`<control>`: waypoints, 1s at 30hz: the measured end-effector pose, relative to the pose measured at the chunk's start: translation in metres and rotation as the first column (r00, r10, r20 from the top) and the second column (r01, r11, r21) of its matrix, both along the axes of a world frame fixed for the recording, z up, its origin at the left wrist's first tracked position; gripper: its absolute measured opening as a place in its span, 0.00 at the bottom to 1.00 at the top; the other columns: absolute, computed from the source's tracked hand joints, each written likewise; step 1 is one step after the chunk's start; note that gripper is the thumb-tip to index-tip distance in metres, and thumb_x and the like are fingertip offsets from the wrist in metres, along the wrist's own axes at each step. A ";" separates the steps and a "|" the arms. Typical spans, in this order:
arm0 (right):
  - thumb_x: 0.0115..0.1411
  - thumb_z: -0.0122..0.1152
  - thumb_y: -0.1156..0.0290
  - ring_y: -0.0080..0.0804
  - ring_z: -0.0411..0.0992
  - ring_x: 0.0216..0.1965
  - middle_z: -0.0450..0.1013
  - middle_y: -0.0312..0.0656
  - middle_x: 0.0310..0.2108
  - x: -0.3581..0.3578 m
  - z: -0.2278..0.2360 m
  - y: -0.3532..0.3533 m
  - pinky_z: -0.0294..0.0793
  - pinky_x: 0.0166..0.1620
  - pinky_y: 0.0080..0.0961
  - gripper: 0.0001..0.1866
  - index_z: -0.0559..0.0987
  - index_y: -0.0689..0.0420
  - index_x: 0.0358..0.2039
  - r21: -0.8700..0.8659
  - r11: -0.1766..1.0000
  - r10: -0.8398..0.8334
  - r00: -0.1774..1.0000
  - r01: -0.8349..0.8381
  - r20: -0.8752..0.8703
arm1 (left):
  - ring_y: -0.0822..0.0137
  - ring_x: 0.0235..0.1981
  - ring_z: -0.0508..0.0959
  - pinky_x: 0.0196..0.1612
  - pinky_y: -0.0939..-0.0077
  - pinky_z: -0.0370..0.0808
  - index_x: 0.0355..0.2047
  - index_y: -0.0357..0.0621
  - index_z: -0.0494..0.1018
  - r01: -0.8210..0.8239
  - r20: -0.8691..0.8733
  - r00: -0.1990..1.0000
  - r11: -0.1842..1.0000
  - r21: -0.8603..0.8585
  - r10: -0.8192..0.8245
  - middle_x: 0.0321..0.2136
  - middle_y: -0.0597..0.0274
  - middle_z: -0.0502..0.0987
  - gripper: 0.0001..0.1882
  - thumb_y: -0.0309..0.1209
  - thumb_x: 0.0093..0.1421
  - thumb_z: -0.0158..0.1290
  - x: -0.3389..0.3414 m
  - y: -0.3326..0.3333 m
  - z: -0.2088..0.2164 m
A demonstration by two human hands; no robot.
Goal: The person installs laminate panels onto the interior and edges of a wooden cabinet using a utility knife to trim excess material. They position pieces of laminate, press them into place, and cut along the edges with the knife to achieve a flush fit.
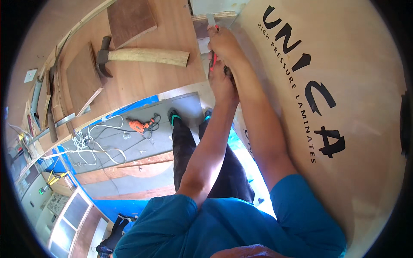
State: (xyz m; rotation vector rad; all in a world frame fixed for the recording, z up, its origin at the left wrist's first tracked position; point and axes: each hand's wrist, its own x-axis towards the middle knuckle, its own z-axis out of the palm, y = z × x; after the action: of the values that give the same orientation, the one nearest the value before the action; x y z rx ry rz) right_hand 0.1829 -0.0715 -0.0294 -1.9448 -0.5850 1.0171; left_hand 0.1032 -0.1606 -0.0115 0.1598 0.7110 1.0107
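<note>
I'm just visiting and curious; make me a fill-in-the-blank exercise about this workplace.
1. The hammer lies with its head toward the picture's ____ side.
2. The power tool on the grey surface is mainly ____.
3. The right hand is ____ from the body than the left hand.
4. The large lettering on the pale board is ____.

Missing words: left; orange; farther; black.

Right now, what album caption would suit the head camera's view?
Right hand and left hand grip a partly red tool beside a printed board, a hammer resting to their left.
</note>
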 end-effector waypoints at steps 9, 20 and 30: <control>0.71 0.49 0.53 0.32 0.70 0.16 0.70 0.40 0.21 -0.004 0.013 0.002 0.71 0.20 0.33 0.21 0.72 0.62 0.42 -0.047 0.998 0.025 0.995 -0.030 -0.098 | 0.69 0.39 0.79 0.43 0.70 0.77 0.52 0.45 0.68 -0.012 0.067 0.998 1.000 -0.008 0.012 0.39 0.62 0.76 0.15 0.36 0.69 0.47 -0.005 0.006 0.016; 0.69 0.48 0.56 0.49 0.79 0.26 0.75 0.53 0.20 -0.011 0.017 0.003 0.76 0.32 0.43 0.25 0.78 0.69 0.30 0.005 0.998 0.055 0.995 -0.055 0.089 | 0.70 0.37 0.78 0.40 0.72 0.76 0.52 0.45 0.69 0.034 -0.071 0.997 0.999 0.026 -0.032 0.38 0.63 0.77 0.15 0.36 0.70 0.44 -0.004 0.006 0.019; 0.72 0.47 0.52 0.33 0.70 0.15 0.71 0.42 0.22 -0.007 0.013 0.010 0.73 0.22 0.35 0.23 0.74 0.64 0.40 0.043 0.984 0.176 0.972 -0.171 -0.155 | 0.69 0.44 0.78 0.44 0.69 0.77 0.52 0.40 0.71 0.206 -0.419 0.901 0.961 0.183 -0.113 0.45 0.58 0.76 0.19 0.41 0.71 0.44 -0.010 0.002 0.005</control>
State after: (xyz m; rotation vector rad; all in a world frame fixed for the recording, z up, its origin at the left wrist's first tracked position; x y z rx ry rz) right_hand 0.1761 -0.0619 -0.0168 -1.7902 -0.6841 1.2528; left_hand 0.0929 -0.1585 -0.0069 0.6314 0.9425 0.9042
